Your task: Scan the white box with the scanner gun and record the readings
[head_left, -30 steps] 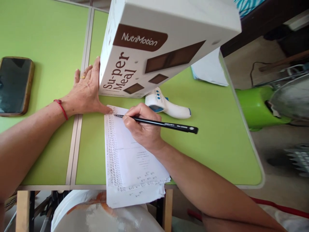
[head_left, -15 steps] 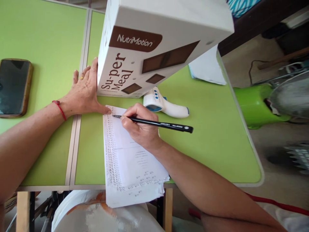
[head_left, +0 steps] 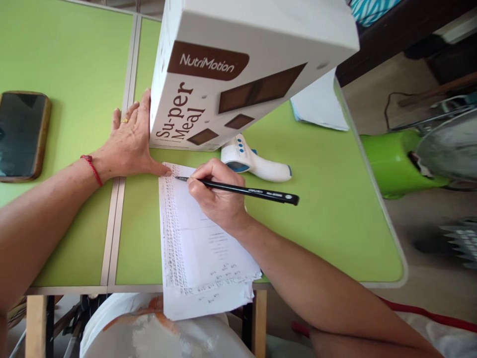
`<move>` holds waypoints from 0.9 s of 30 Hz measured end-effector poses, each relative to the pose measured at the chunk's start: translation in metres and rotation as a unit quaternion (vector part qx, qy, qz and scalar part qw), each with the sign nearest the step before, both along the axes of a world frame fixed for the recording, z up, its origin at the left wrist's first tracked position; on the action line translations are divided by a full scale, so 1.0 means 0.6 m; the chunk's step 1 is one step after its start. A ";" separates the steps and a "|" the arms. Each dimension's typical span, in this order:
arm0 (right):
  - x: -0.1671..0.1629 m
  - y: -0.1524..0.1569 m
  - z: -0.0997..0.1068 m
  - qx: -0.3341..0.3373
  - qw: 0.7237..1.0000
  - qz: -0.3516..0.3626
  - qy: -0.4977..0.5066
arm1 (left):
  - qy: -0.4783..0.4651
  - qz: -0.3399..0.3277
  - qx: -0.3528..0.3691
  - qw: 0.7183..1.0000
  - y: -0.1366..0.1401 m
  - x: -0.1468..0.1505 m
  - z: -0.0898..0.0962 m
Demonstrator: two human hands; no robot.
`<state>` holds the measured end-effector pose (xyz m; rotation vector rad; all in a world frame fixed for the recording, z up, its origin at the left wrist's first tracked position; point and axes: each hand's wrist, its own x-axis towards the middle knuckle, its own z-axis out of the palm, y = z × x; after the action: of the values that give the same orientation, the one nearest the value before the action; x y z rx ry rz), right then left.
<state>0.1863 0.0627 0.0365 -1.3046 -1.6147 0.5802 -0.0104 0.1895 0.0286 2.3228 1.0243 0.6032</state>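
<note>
Green counter (head_left: 328, 219) held your paper (head_left: 196, 248), nearside of the box (head_left: 238, 74); your right grip (head_left: 221, 199) pinched a pen (head_left: 257, 191), your left grip (head_left: 130, 146) splayed open, thumb on the paper, which could have skidded had that thumb lifted.

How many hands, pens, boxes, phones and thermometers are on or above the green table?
Hands: 2, the left hand and the right hand
Pen: 1
Box: 1
Phone: 1
Thermometer: 1
Total: 6
</note>
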 end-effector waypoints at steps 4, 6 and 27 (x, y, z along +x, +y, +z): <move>0.001 0.002 -0.005 0.017 1.000 0.002 0.001 | 0.052 0.021 -0.012 0.998 -0.011 0.007 0.021; 0.002 0.002 -0.007 0.019 1.000 0.001 0.001 | 0.071 0.029 -0.018 0.997 -0.015 0.009 0.029; 0.002 0.002 -0.004 0.028 0.999 -0.026 -0.010 | 0.055 0.030 -0.033 0.998 -0.014 0.012 0.033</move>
<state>0.1874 0.0637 0.0342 -1.3091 -1.5976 0.4885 -0.0035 0.1813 0.0486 2.2955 1.1496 0.4619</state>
